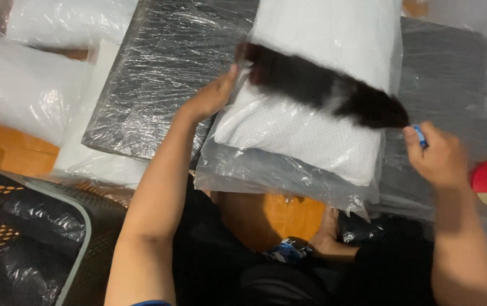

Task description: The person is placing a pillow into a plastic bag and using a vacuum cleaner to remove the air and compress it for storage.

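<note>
I seem to be sitting on the floor of a storeroom or small packing space rather than a lived-in room. Around me lie white pillows sealed in clear plastic, dark plastic-wrapped slabs, and a wrapped mesh chair, all set down on an orange wooden floor.
</note>
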